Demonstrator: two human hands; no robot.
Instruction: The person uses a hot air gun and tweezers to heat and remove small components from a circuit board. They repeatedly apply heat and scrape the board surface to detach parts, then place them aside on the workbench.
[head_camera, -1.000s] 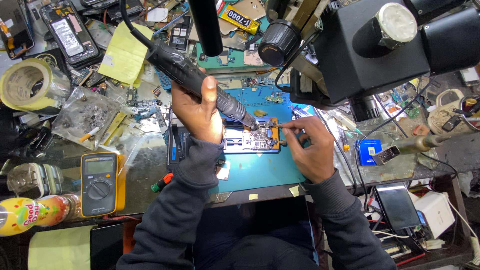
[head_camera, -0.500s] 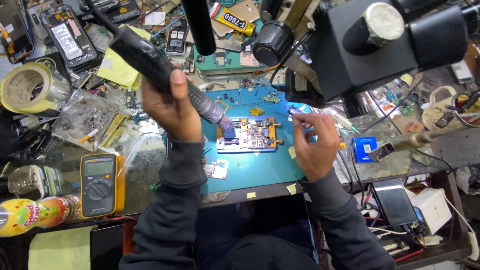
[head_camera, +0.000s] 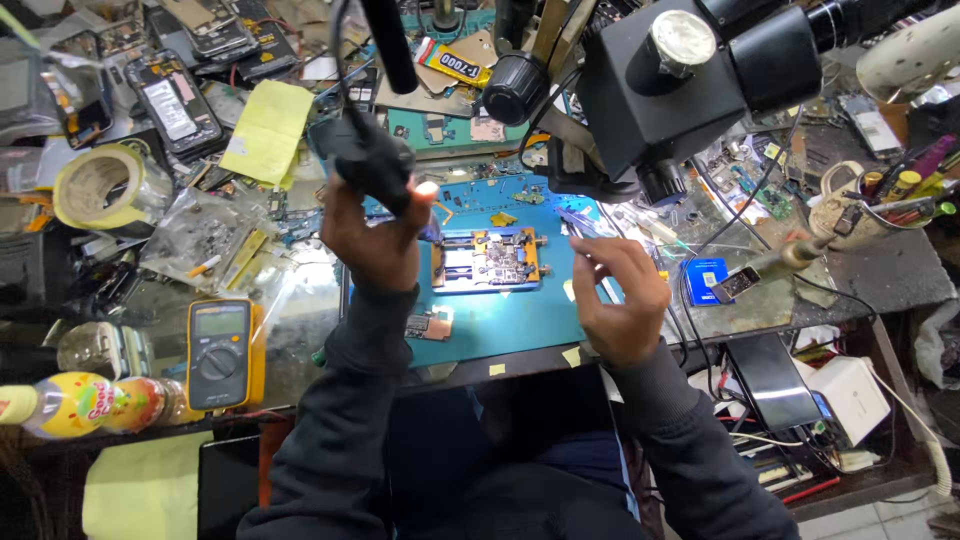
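My left hand grips a thick black hot-air handpiece, raised upright above the left edge of the blue work mat, its cable running up out of view. A circuit board sits clamped in an orange-framed holder at the mat's middle. My right hand hovers just right of the board and pinches thin tweezers, whose tips point up-left above the board's right end. A small loose board piece lies on the mat near my left wrist.
A black microscope head hangs over the mat's far right. A yellow multimeter, tape roll and bottle crowd the left. Phones and a yellow cloth lie behind. A soldering iron and a blue box rest at right.
My left hand has lifted the hot-air handpiece off the board and swung it upright, back toward the left. My right hand with the tweezers stayed near the board's right side.
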